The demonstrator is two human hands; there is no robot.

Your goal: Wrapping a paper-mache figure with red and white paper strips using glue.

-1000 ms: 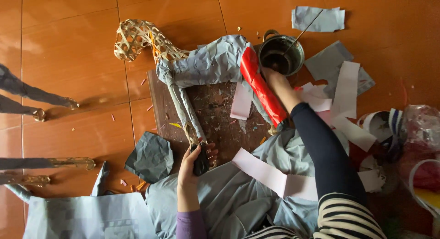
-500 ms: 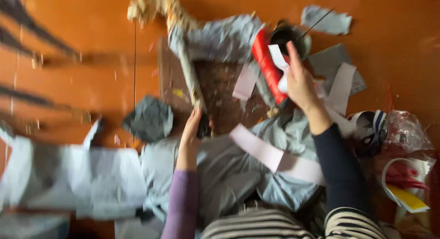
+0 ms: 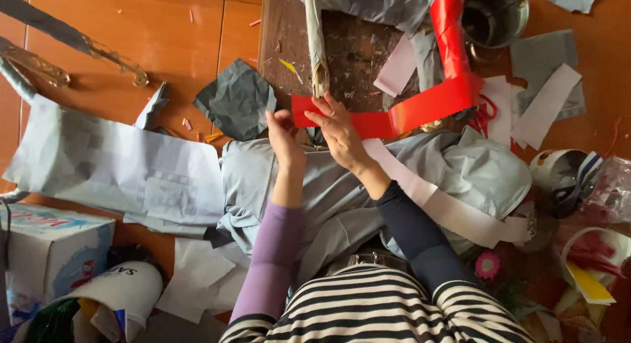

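Both hands on the long glossy red paper strip [image 3: 420, 106]: right hand [image 3: 338, 129] grip pinched on its near end at the near edge of the dark brown board [image 3: 368, 53], left hand [image 3: 284, 134] fingers closing beside it, hold unclear. Strip looks loose, not yet stuck to the grey paper-wrapped stick [image 3: 317, 44]; pale paper strips [image 3: 453, 211] unused, so early-to-mid stage.

A long glossy red paper strip [image 3: 420, 109] is held at its near end, stretched flat over a dark brown board [image 3: 358, 57]. From that end it runs toward 2 o'clock, folds sharply, then rises toward 12 o'clock beside a metal pot [image 3: 496, 17].
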